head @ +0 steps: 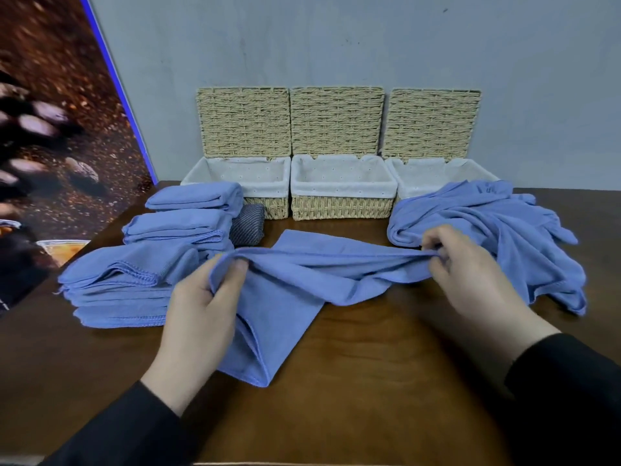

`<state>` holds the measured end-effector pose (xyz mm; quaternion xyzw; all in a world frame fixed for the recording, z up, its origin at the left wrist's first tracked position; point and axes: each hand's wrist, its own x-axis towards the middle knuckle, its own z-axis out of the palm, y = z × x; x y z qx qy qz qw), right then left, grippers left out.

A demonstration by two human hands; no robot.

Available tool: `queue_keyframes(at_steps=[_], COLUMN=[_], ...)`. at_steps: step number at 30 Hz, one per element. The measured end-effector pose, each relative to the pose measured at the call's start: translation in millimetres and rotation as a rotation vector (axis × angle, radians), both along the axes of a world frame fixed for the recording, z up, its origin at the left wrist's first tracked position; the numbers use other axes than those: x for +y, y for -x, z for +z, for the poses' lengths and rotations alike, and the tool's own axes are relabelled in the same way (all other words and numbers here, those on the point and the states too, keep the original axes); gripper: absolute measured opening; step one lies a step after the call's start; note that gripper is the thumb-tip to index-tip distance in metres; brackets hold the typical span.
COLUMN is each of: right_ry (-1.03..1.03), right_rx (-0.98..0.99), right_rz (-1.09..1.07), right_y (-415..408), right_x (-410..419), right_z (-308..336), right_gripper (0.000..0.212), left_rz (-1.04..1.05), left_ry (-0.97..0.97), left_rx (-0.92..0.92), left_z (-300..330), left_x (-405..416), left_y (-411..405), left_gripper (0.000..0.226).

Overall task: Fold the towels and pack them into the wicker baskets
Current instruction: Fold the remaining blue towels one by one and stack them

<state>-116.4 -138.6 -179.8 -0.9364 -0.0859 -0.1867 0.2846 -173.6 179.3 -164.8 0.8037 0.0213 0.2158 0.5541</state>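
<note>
A blue towel point(302, 280) lies stretched across the middle of the brown table. My left hand point(201, 307) pinches its left edge and my right hand point(470, 267) pinches its right edge, holding the fold line taut just above the table. One corner of the towel hangs toward me at the table's front. Three wicker baskets stand at the back with lids up and white liners: left basket point(272, 206), middle basket point(341, 206), right basket point(396, 176). All three look empty inside.
Several folded blue towels point(127, 280) are stacked in piles on the left. A heap of unfolded blue towels point(497, 230) lies on the right. A dark grey folded cloth point(247, 227) sits by the left basket. A picture panel point(50, 146) leans at the left.
</note>
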Motion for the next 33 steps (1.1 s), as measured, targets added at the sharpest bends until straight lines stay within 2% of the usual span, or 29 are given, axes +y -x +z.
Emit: queue_keyframes(at_steps=[4,7,10,13,16,18,21,22,25,27,30,33], right_ry=[0.198,0.353,0.467,0.498,0.547,0.412,0.182,0.133,-0.025,-0.271,-0.603,-0.721], right_rx=[-0.090,-0.158,-0.159,-0.004,-0.184,-0.295,-0.310,-0.274,-0.155,-0.081,-0.130,-0.318], right_rz=[0.183,0.272,0.208,0.135,0.079,0.055,0.025,-0.007,-0.075,-0.050,0.008,0.055], right_y=[7,13,22,27,30,32,29,29,20,7,-7,-14], right_x=[-24,-33,-35,-45,-51,-47,-40,-37,-31,-27,-20,-19], right_z=[26,48,69,88,100,109,123,126,132,133,138,148], right_gripper=[0.040,0.037,0.036,0.025,0.056,0.062,0.062,0.057,0.020,0.012,0.019,0.029], left_rz=[0.039,0.041,0.055,0.073,0.025,-0.001,-0.054,-0.071,-0.105,-0.170,-0.204,-0.198], left_ry=[-0.026,-0.044,-0.080,-0.183,-0.297,-0.310,-0.227,-0.202,-0.163,-0.004,0.135,0.259], left_rx=[-0.074,-0.109,-0.148,-0.155,-0.148,-0.154,-0.087,-0.045,0.033,0.060,0.037,-0.084], left_z=[27,43,58,70,79,87,97,98,105,111,120,131], left_x=[13,24,28,39,54,59,60,61,58,48,41,31], left_y=[-20,-31,-37,-48,-60,-63,-72,-78,-94,-103,-120,-120], left_gripper=[0.048,0.051,0.052,0.050,0.035,0.021,0.020,0.020,0.015,0.013,0.020,0.020])
